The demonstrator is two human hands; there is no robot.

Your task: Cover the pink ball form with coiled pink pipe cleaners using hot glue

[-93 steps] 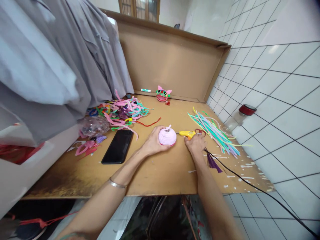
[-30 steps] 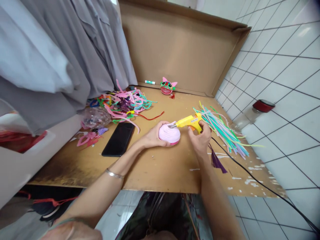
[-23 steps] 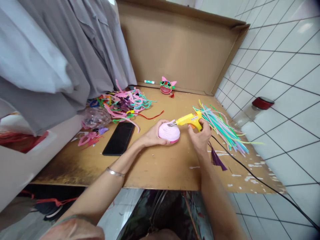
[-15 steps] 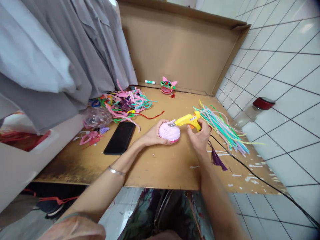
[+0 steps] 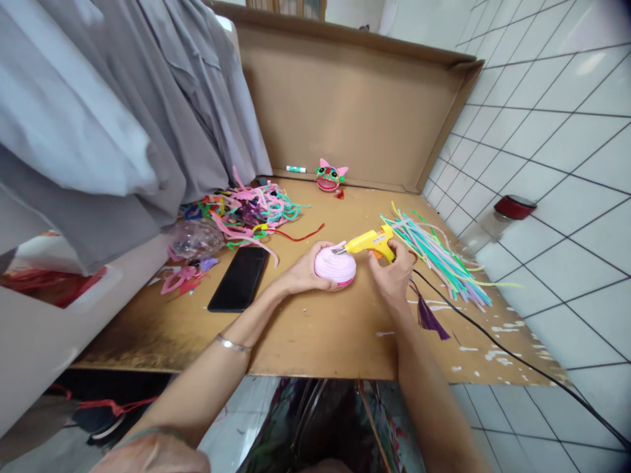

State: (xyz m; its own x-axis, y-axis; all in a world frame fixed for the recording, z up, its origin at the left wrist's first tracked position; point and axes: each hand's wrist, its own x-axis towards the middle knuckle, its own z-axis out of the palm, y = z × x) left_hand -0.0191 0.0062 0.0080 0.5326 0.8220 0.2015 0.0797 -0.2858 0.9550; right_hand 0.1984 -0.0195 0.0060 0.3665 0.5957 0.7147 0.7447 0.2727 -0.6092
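Left hand (image 5: 308,268) cups the pink coiled ball (image 5: 335,268) from the left, fingers part-curled around it, over the table (image 5: 315,341). Right hand (image 5: 394,270) wraps the yellow glue gun (image 5: 373,242), nozzle (image 5: 340,250) at the ball's top. Step, I judge: gluing; next needs steady hold, measured squeeze.

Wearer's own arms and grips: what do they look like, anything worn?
Left grip and right grip: bare, no gloves. Right forearm: no sleeve, nothing worn in view. Left forearm: no sleeve, narrow shiny silver bracelet. Farther up that arm, a thin grey-green line; band or sleeve edge, can't tell.
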